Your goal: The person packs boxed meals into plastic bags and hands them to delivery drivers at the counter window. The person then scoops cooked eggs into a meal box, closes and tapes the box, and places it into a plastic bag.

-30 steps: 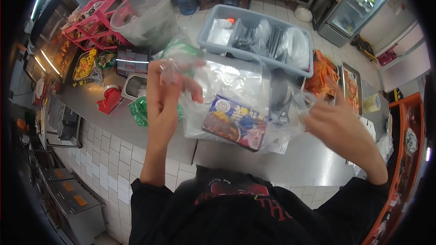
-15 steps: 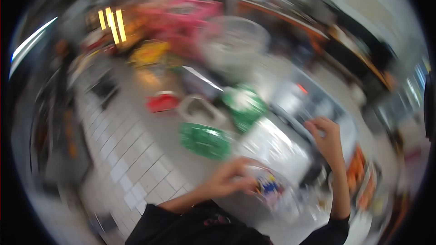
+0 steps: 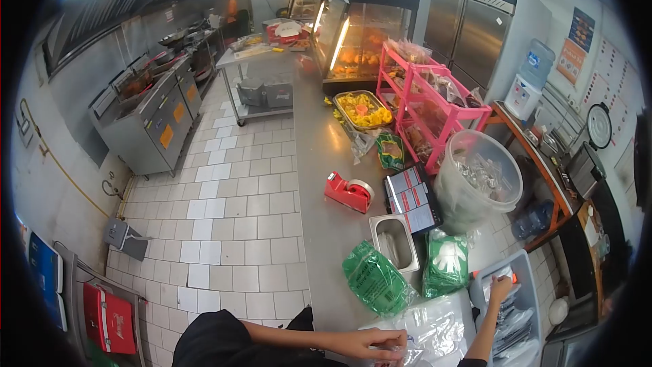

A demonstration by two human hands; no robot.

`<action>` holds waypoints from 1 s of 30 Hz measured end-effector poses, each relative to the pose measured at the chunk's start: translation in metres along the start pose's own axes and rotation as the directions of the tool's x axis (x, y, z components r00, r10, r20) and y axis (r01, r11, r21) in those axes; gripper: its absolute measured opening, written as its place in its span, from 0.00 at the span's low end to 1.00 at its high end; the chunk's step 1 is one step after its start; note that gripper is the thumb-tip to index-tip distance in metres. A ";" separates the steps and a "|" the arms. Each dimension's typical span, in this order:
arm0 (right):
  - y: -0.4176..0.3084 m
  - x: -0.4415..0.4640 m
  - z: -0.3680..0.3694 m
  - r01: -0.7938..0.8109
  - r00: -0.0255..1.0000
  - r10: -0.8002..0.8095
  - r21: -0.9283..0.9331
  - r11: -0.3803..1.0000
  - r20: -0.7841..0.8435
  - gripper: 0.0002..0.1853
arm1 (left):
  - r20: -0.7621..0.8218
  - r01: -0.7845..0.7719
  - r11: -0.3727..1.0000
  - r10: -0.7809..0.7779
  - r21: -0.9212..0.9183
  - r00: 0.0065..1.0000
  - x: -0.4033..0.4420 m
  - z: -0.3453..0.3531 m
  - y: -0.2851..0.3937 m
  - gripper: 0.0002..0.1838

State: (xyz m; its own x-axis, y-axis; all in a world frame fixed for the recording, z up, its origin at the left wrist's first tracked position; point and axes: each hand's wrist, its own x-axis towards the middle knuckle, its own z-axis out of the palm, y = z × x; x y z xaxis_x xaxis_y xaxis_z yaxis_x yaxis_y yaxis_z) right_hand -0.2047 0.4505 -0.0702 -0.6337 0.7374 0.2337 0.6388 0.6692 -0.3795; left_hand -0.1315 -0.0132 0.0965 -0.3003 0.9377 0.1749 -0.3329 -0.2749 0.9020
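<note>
At the bottom edge of the view, my left hand [image 3: 380, 344] has its fingers curled on the clear plastic bag [image 3: 413, 356], most of which is out of frame. My right hand [image 3: 501, 288] is closed over the near left part of the blue-grey divided bin [image 3: 528, 272], beside white packets; what its fingers hold is too small to make out. Between the hands lies a stack of clear bags [image 3: 438, 323]. Green packages [image 3: 377, 278] and a green glove pack [image 3: 445, 264] sit just beyond, next to a metal container [image 3: 395, 243].
Along the steel counter [image 3: 319, 231] stand a red tape dispenser [image 3: 349, 192], a tablet [image 3: 413, 198], a large clear bucket [image 3: 475, 180], a pink rack [image 3: 435, 109] and a tray of yellow packets [image 3: 364, 110]. A heated display case [image 3: 367, 34] is farther back. Tiled floor lies left.
The view has swung left along the counter. My right hand has moved from the bag to the divided bin. The printed box is no longer clearly visible, while my left hand stays at the bag.
</note>
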 end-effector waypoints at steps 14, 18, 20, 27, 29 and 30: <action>0.000 -0.025 -0.210 0.276 0.888 -0.084 0.377 0.884 -0.452 0.12 | -0.022 0.101 0.986 -0.105 -0.130 0.994 0.000 0.037 0.003 0.13; -0.080 -0.166 -0.282 0.376 0.638 -0.283 -0.031 0.926 -0.716 0.15 | -0.122 -0.038 0.998 0.033 -0.040 0.992 0.011 0.045 -0.008 0.11; -0.085 -0.250 -0.265 0.375 0.430 -0.611 -0.484 0.790 -0.665 0.19 | -0.216 -0.035 0.995 0.055 0.097 0.975 0.016 0.052 -0.006 0.12; -0.038 -0.370 -0.168 0.868 0.068 -0.800 0.361 0.342 0.596 0.11 | -0.160 -0.127 0.876 0.225 0.465 0.961 0.006 0.077 -0.026 0.16; -0.049 -0.372 -0.184 0.783 0.121 -0.633 0.318 0.535 0.765 0.12 | -0.118 -0.046 0.873 0.118 0.486 0.986 0.003 0.085 -0.024 0.17; -0.049 -0.375 -0.188 0.729 0.133 -0.532 0.281 0.624 0.837 0.13 | -0.121 -0.044 0.875 0.116 0.483 0.986 0.004 0.085 -0.025 0.17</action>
State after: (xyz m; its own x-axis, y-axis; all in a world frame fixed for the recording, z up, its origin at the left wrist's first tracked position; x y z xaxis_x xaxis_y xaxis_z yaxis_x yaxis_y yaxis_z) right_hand 0.0834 0.1584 0.0289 -0.7888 -0.3340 -0.5160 -0.1857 0.9298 -0.3178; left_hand -0.0485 0.0154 0.1083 -0.4426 0.8667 0.2298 0.1537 -0.1792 0.9717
